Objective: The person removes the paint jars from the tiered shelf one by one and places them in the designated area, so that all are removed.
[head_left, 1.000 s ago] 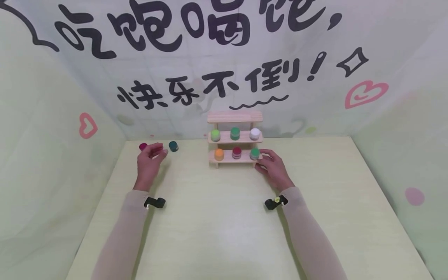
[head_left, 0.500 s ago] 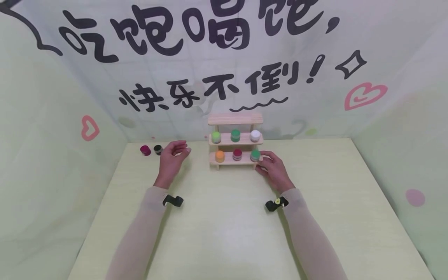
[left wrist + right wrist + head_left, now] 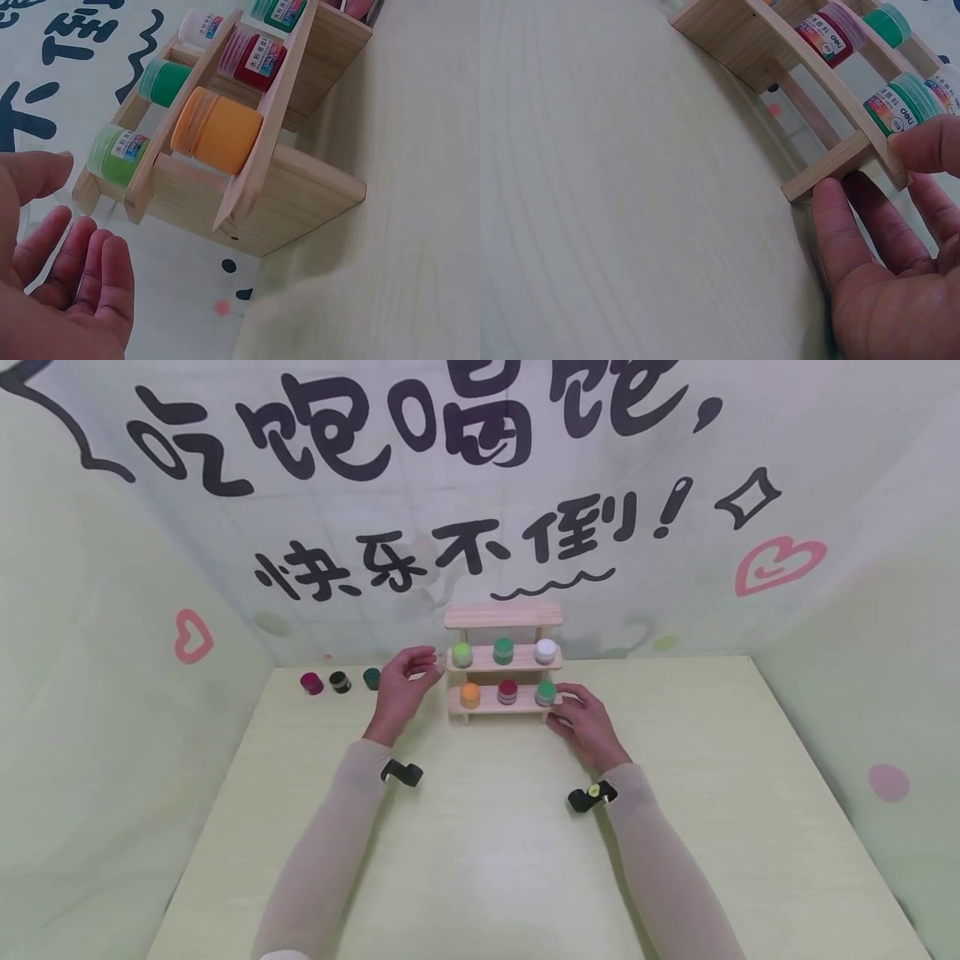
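A small three-tier wooden rack (image 3: 504, 614) stands near the back wall. On its middle tier are a light green paint jar (image 3: 462, 654), a green paint jar (image 3: 503, 651) and a white paint jar (image 3: 546, 651). The lowest tier bears an orange paint jar (image 3: 470, 696), a dark red paint jar (image 3: 507, 692) and another green paint jar (image 3: 546, 693). My left hand (image 3: 401, 692) is just left of the rack, loosely curved with nothing in it. At the rack's right end, my right hand (image 3: 591, 727) grips the lowest shelf's end, thumb (image 3: 930, 146) on its edge and fingers beneath.
A magenta jar (image 3: 311, 683), a black jar (image 3: 340, 682) and a teal jar (image 3: 372, 678) stand in a row at the table's back left. The teal one is partly behind my left hand. A printed cloth wall (image 3: 652, 585) rises behind the table.
My left hand has moved right, from in front of the row of jars to the rack's left side, uncovering the magenta and black jars. My right hand has stayed at the rack.
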A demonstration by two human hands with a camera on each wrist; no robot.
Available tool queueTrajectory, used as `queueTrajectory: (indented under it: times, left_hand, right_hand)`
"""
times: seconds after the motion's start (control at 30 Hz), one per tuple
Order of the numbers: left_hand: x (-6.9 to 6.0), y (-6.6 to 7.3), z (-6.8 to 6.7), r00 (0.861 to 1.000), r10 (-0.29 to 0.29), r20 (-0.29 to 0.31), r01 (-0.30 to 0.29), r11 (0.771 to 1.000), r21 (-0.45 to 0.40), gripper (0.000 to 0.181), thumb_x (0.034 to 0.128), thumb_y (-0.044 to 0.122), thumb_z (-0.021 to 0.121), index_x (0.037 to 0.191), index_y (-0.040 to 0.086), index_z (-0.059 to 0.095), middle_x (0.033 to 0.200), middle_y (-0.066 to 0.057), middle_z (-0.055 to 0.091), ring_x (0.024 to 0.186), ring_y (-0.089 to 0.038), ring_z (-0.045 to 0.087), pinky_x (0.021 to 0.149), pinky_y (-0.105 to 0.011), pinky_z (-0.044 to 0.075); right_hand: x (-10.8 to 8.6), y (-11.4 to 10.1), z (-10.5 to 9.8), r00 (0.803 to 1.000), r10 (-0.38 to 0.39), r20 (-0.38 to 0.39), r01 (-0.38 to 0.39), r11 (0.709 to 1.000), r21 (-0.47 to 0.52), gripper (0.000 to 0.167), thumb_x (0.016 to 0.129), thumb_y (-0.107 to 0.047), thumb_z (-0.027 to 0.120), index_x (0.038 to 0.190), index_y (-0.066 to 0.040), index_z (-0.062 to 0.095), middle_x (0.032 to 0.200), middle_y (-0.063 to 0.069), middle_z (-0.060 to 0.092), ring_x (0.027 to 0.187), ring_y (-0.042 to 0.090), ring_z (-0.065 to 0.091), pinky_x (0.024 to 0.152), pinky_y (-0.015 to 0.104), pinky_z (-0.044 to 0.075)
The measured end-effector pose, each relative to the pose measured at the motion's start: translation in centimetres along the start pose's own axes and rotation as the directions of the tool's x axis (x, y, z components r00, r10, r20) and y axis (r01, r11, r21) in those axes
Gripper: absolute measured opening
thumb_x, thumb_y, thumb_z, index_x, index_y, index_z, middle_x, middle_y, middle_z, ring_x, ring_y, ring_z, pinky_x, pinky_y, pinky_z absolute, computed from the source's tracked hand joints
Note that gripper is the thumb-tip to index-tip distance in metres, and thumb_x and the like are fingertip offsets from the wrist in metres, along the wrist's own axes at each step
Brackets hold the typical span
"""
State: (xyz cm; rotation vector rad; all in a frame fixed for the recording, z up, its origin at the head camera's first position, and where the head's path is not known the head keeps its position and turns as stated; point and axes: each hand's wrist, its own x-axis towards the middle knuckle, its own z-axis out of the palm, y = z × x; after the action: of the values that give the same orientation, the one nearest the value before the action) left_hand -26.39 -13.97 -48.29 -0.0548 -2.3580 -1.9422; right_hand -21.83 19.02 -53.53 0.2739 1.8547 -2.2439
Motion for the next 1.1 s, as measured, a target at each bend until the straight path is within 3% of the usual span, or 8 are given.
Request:
queueTrajectory:
  times: [0.17, 0.27, 0.43, 0.73, 1.1]
  left_hand:
    - [0.7, 0.8, 1.3, 0.999, 0.020, 0.044, -0.022, 0.999, 0.035, 0.046, 0.0940, 0.025, 0.082, 0.136, 0.012, 0.067, 0.136, -0.010, 0.068, 0.127, -0.029, 0.062, 0.108, -0.044, 0.057]
    - [1.1, 0.9, 1.9, 0.998, 0.031, 0.062, -0.034, 0.998, 0.045, 0.048, 0.0930, 0.029, 0.083, 0.136, 0.014, 0.067, 0.138, -0.008, 0.065, 0.131, -0.031, 0.058, 0.109, -0.047, 0.055]
    - [1.3, 0.9, 2.7, 0.997, 0.020, 0.079, -0.025, 0.998, 0.057, 0.050, 0.0919, 0.027, 0.083, 0.137, 0.016, 0.065, 0.139, -0.006, 0.064, 0.134, -0.031, 0.056, 0.109, -0.046, 0.054]
    - [1.2, 1.1, 3.7, 0.998, -0.034, 0.058, 0.025, 0.990, 0.141, 0.051, 0.0944, 0.026, 0.080, 0.141, 0.018, 0.063, 0.140, -0.005, 0.063, 0.132, -0.025, 0.055, 0.110, -0.044, 0.053]
    - [1.0, 0.9, 3.1, 0.997, -0.049, 0.056, 0.040, 0.987, 0.156, 0.048, 0.0960, 0.032, 0.079, 0.140, 0.021, 0.064, 0.143, -0.004, 0.063, 0.134, -0.025, 0.057, 0.107, -0.042, 0.057]
  right_hand:
    - [0.2, -0.1, -0.1, 1.000, -0.010, 0.002, 0.010, 1.000, -0.013, 0.035, 0.103, -0.008, 0.064, 0.137, -0.012, 0.057, 0.115, -0.003, 0.074, 0.107, 0.016, 0.071, 0.095, 0.027, 0.062]
    - [0.3, -0.2, -0.1, 1.000, -0.014, 0.001, 0.014, 1.000, -0.014, 0.034, 0.103, -0.007, 0.064, 0.136, -0.012, 0.057, 0.113, -0.003, 0.075, 0.107, 0.016, 0.071, 0.095, 0.027, 0.062]
    - [0.3, 0.0, -0.2, 1.000, -0.004, -0.001, 0.004, 1.000, -0.003, 0.035, 0.103, -0.006, 0.064, 0.137, -0.012, 0.057, 0.113, -0.002, 0.074, 0.104, 0.014, 0.072, 0.096, 0.028, 0.062]
    - [0.2, 0.3, -0.2, 1.000, 0.008, -0.009, -0.008, 1.000, 0.009, 0.037, 0.102, -0.006, 0.064, 0.138, -0.011, 0.057, 0.116, 0.000, 0.073, 0.104, 0.014, 0.072, 0.097, 0.030, 0.062]
    - [0.2, 0.4, -0.1, 1.000, -0.003, -0.002, 0.003, 1.000, 0.012, 0.035, 0.103, -0.006, 0.064, 0.137, -0.012, 0.057, 0.115, -0.003, 0.074, 0.106, 0.014, 0.071, 0.096, 0.029, 0.062]
